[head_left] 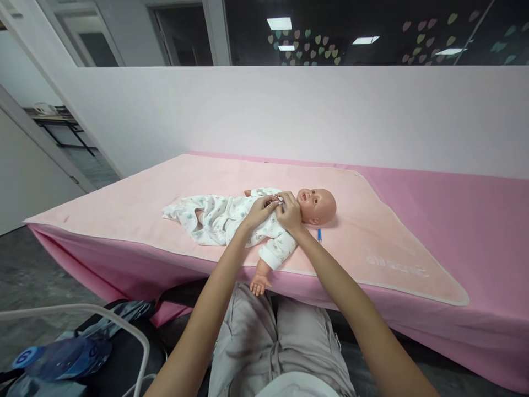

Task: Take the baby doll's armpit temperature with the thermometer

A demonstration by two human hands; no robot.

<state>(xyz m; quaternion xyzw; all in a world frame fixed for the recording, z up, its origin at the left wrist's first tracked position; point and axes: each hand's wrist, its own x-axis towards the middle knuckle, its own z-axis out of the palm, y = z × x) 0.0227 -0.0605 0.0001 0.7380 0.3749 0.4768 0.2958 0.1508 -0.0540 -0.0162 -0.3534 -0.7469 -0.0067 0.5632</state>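
A baby doll (317, 205) lies on its back on the pink mat, its head to the right. It wears a white printed top (279, 251) and white printed trousers (212, 212). Over the doll's upper chest, my left hand (260, 211) and my right hand (290, 212) meet with fingers bent and closed. Something small and shiny shows between the fingertips, too small to name. My hands hide the collar and chest of the top. One doll arm (260, 275) hangs over the near edge. A small blue stick-like object (319, 235) lies beside the doll's head.
The light pink mat (397, 237) lies over a darker pink cover (475, 220). A white wall (289, 110) rises behind. At lower left are a plastic water bottle (61, 357) and a curved white tube (95, 310). My legs are close to the near edge.
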